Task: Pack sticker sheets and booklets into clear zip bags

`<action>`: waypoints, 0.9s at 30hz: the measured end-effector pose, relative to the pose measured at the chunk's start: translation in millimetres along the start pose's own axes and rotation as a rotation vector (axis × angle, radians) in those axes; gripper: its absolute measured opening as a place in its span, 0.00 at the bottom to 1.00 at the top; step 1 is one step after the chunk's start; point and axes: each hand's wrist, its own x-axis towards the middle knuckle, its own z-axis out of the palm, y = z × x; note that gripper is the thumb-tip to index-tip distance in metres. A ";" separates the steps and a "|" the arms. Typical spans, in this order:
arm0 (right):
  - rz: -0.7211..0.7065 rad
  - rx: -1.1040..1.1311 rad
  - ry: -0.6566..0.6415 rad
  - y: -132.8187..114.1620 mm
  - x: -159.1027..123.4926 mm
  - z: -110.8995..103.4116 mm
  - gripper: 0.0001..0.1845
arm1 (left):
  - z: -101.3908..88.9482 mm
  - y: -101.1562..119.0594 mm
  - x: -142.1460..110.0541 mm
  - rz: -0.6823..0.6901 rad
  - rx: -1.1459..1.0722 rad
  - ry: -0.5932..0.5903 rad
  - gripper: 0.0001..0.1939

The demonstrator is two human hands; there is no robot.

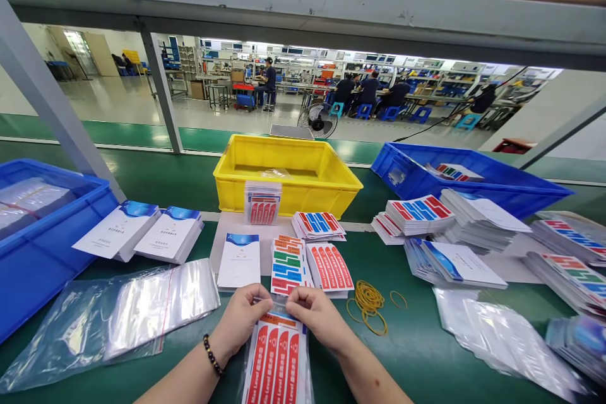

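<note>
A clear plastic bag [277, 360] with red-striped label sheets inside lies in front of me at the table's near edge. My left hand [243, 314] pinches the bag's top edge from the left, and my right hand [317, 315] pinches the same edge from the right. Just beyond my fingers are a stack of multicoloured label sheets [290, 263], a stack of red label sheets [330, 267] and a white booklet with a blue top [239, 263]. A filled bag [262, 204] leans upright against the yellow bin [288, 192].
Empty plastic bags [165, 303] lie to the left, below two booklet stacks [168, 233]. Yellow rubber bands [369, 303] sit right of my hands. More label stacks [419, 214] and clear bags [502, 334] spread rightward. Blue bins [61, 246] flank the table. Several people work in the background.
</note>
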 end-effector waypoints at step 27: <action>-0.021 -0.061 -0.075 2.0 -0.1 11.0 0.15 | 4.5 -7.3 -0.4 0.093 0.111 -0.037 0.09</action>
